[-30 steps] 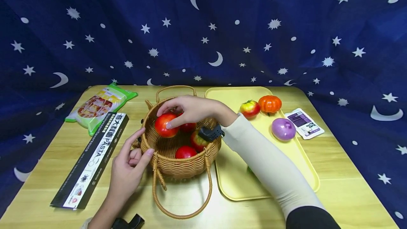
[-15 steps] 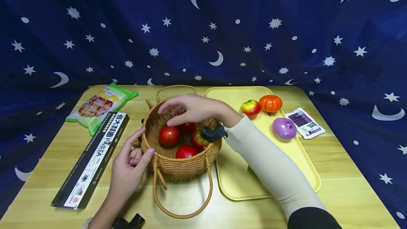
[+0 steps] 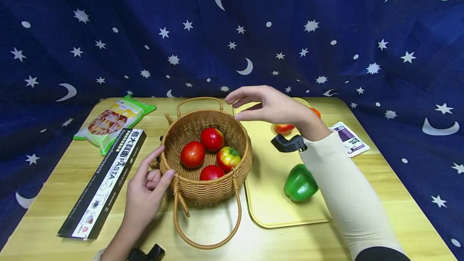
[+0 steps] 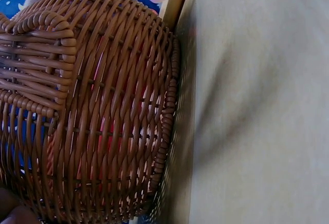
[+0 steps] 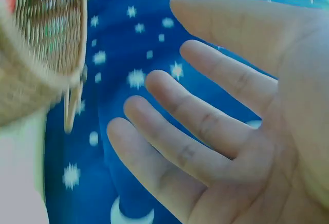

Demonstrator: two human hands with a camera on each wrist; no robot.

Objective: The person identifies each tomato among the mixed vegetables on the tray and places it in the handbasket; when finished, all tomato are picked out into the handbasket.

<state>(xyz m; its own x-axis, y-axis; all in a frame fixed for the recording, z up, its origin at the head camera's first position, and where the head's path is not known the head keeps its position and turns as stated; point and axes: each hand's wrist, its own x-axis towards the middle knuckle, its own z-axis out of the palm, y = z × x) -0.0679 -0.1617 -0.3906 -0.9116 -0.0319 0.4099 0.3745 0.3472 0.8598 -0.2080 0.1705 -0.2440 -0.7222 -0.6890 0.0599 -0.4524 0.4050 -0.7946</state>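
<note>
A round wicker basket [image 3: 204, 190] stands mid-table. Inside lie three round red fruits resembling tomatoes, among them one red fruit [image 3: 192, 154] at the left, and a red-and-yellow tomato [image 3: 228, 158]. My left hand [image 3: 146, 192] holds the basket at its left side, thumb and index finger at the rim, other fingers curled in. Its wrist view shows the woven wall [image 4: 113, 111] close up. My right hand [image 3: 268, 104], fingers spread and holding nothing, is in the air right of the basket, over the yellow tray [image 3: 268, 212]. In its wrist view the palm and fingers [image 5: 205, 126] show bare.
On the tray lie a green bell pepper [image 3: 301, 183] and a red-yellow fruit [image 3: 283, 128]. An orange pumpkin-shaped piece [image 3: 316, 112] shows behind my right wrist. A white-purple packet [image 3: 349, 140] lies farther right. A black pasta box [image 3: 103, 184] and a green food bag [image 3: 114, 122] lie left.
My right hand let go of a red fruit in the basket, then rose out and moved right over the tray. The pepper came into sight; the purple onion is now hidden. My left hand stayed.
</note>
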